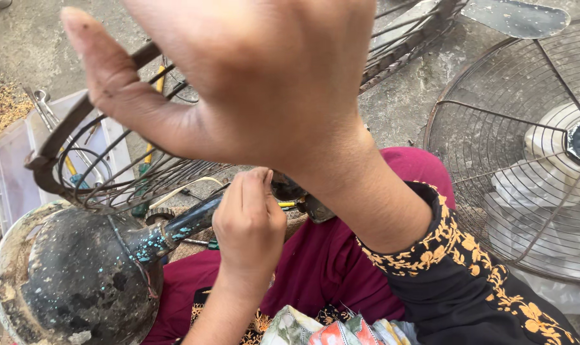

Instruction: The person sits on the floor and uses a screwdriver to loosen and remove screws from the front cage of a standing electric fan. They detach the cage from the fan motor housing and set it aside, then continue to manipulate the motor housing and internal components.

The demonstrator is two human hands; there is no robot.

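The left hand (pixel 248 217) is pinching shut on the fan stand's neck (pixel 188 223) beside its grimy round base (pixel 73 281). The right hand (pixel 251 70) is hovering spread, gripping nothing, above it. The wire guard (pixel 111 166) behind the base is lying detached — the fan seems to be in pieces.

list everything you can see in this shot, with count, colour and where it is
fan base: 1, round, dark and worn with teal flecks, lower left
fan stem: 1, dark with teal flecks, running from the base toward centre
wire fan guard: 1, dark rusty, left, over the tray
second wire guard with blades: 1, grey mesh, pale blades behind, right
plastic tray: 1, clear-white, far left, holding tools
wrench: 1, silver, in the tray
concrete floor: grey, top
maroon garment: on the lap, centre
black sleeve: 1, gold embroidery, lower right
left hand: fingers pinched at the stem's end
right hand: raised, open, close to the camera
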